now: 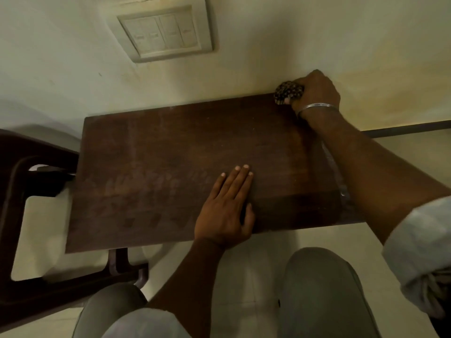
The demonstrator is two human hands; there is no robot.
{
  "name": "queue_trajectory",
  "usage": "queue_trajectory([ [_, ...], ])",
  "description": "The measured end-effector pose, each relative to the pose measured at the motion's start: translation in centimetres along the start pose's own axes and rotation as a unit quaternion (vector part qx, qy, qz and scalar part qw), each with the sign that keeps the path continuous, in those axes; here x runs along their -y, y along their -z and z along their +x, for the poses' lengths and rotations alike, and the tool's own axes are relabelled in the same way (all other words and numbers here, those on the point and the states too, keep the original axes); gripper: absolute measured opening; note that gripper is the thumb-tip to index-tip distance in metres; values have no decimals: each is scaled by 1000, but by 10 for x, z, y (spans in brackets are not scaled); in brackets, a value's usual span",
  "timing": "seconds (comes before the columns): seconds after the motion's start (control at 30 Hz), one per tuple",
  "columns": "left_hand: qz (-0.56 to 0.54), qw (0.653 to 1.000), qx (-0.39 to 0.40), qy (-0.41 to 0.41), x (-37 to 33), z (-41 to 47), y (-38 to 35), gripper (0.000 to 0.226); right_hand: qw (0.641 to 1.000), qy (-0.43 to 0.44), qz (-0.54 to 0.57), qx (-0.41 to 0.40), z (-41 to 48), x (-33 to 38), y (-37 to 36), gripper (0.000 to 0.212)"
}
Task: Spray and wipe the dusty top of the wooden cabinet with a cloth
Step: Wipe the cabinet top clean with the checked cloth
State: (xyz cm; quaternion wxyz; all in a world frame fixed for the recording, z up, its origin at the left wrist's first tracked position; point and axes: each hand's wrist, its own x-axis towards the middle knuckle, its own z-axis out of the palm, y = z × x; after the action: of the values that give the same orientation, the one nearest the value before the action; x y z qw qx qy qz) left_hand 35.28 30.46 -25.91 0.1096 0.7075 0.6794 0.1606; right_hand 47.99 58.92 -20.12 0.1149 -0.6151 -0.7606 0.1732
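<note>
Both hands are at work. My left hand (225, 208) lies flat on the cabinet top (170, 147) near its front edge, fingers straight and close together, bracing. My right hand (314, 91) is curled tight round the cloth (289, 91), a dark speckled wad pressed at the far right corner where the top meets the wall (268, 45). I judge the cloth light and soft, with no shape of its own, so a whole-fist grip on the bunch is the sensible hold; a pinch at one edge would let it trail and fold under. The wooden top looks stiff, flat and steady enough to take pressure, though any wet patch may turn slick under the wad. Pale streaky marks run across the middle and left of the board; I cannot tell whether they are dust or drying smears. No spray bottle is in view. A dark chair (36, 167) stands just beside the cabinet's left end, and a switch plate (163, 32) sits on the wall above.
</note>
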Motion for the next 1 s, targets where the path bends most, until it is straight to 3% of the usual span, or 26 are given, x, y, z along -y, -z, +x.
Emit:
queue_trajectory([
  [1.0, 10, 1000, -8, -3, 3, 2, -2, 67, 999, 26, -34, 33, -15, -49, 21, 50],
])
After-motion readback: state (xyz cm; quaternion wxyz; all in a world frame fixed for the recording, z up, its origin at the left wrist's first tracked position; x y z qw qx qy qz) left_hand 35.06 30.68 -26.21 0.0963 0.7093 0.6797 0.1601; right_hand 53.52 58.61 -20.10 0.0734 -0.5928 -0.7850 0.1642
